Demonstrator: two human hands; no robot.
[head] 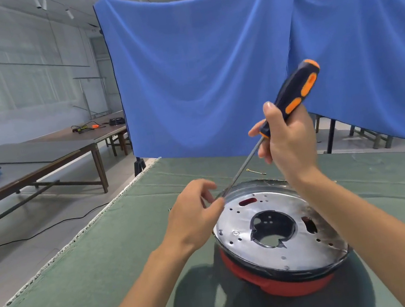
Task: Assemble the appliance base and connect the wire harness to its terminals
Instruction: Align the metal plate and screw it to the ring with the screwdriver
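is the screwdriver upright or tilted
Tilted: the screwdriver slants from the right hand down-left to the left hand.

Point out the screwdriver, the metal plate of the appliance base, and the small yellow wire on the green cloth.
screwdriver (pixel 297 91): head view, on its black and orange handle.
metal plate (pixel 302 248): head view, on its shiny face near the central hole.
yellow wire (pixel 254 171): head view, mid-length.

One head-worn wide-angle view looks forward and down from close above the right hand (pixel 287 140) gripping the screwdriver (pixel 293 97); beyond that grip hangs a blue cloth (pixel 210 73), with benches far left.
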